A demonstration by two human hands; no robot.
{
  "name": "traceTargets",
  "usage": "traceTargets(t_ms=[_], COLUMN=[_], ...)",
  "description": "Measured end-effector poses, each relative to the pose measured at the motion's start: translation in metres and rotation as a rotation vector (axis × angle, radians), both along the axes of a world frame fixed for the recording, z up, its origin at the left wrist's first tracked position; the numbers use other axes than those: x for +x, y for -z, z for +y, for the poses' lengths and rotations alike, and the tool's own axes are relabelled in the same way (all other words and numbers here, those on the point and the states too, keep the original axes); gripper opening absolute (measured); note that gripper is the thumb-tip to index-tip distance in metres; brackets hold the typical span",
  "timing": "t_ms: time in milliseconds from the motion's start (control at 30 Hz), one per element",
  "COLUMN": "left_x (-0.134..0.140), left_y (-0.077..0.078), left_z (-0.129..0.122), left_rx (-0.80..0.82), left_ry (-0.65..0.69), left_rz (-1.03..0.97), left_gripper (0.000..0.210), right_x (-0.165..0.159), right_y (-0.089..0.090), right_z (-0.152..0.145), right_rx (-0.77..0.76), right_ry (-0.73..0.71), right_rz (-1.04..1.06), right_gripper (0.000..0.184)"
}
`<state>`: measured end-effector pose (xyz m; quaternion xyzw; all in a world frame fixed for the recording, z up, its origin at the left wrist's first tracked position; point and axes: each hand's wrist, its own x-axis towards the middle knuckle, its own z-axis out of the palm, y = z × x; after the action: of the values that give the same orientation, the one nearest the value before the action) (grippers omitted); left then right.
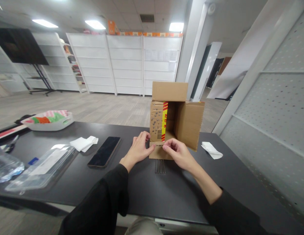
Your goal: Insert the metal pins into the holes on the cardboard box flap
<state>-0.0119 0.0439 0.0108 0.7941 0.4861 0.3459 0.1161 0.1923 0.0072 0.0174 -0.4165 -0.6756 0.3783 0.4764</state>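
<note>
A brown cardboard box (177, 111) stands on the dark table, its opening facing me. Its left front flap bears many small grey dots, a barcode and yellow-red tape. Along the lower flap (158, 153) runs a row of small dark dots. Several thin dark metal rods (160, 167), like nails, show just below that flap's front edge. My left hand (139, 148) holds the box's lower left corner, fingers curled at its side and thumb on the lower flap. At the right end of the dot row, my right hand (177, 151) pinches thumb and forefinger together; what lies between them is too small to make out.
Left of my hands lie a black phone (104, 152), a white tissue (84, 143), a clear plastic case (44, 168) and a water bottle (6, 166). A white basket (49, 124) sits farther back. Another tissue (212, 150) is right of the box, near a perforated panel (276, 107).
</note>
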Motion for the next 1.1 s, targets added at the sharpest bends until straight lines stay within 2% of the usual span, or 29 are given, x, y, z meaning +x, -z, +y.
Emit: traceTargets(t_ms=[167, 433, 533, 833, 967, 1100], left_x=[0.000, -0.001, -0.001, -0.002, -0.002, -0.002], left_y=[0.001, 0.001, 0.001, 0.001, 0.002, 0.002], left_z=[0.000, 0.001, 0.001, 0.001, 0.001, 0.001], left_rx=[-0.001, -0.002, 0.000, 0.006, 0.000, -0.006], left_ry=[-0.003, 0.005, 0.005, 0.008, 0.010, 0.019], left_rz=[0.003, -0.003, -0.002, -0.006, -0.011, -0.009], left_gripper=[0.028, 0.027, 0.026, 0.027, 0.027, 0.027], right_x=[0.000, 0.004, 0.006, 0.013, 0.019, 0.023], right_y=[-0.006, -0.006, -0.005, -0.002, 0.000, 0.001], right_z=[0.000, 0.004, 0.004, -0.006, -0.017, -0.032], right_rx=[-0.095, -0.103, -0.137, -0.058, 0.000, 0.119], right_ry=[0.025, 0.100, 0.102, 0.088, 0.090, 0.064], right_rz=[0.136, 0.384, 0.416, 0.139, -0.032, -0.243], right_gripper=[0.040, 0.035, 0.036, 0.036, 0.027, 0.013])
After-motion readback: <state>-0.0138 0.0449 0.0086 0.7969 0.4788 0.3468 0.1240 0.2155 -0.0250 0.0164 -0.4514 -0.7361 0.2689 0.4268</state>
